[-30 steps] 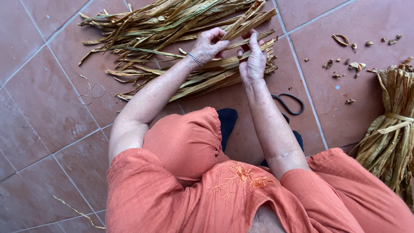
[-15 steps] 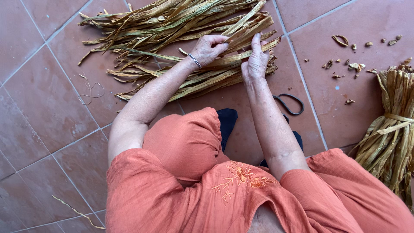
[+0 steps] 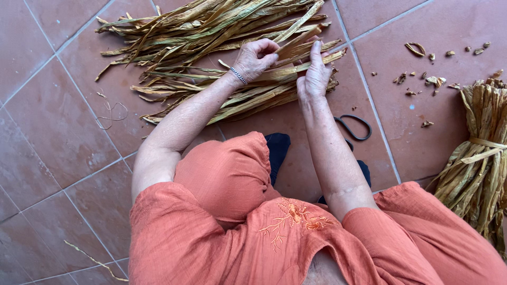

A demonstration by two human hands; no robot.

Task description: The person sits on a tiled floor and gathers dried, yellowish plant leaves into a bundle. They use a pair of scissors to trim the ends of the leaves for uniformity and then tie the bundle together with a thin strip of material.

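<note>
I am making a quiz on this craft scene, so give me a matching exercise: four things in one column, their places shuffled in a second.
1. scissors
2. tied bundle
3. loose leaf pile
4. left hand

a. far right edge of the floor
b. gripping a dried strip
c. on the tiles beside the right forearm
d. spread across the top

Pairs: 1-c, 2-a, 3-d, 4-b

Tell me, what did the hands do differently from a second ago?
The left hand has curled tighter around a dried leaf strip, lifting its end. The right hand straightened, fingers pointing up beside the strip. The leaf pile, scissors and tied bundle stayed put.
</note>
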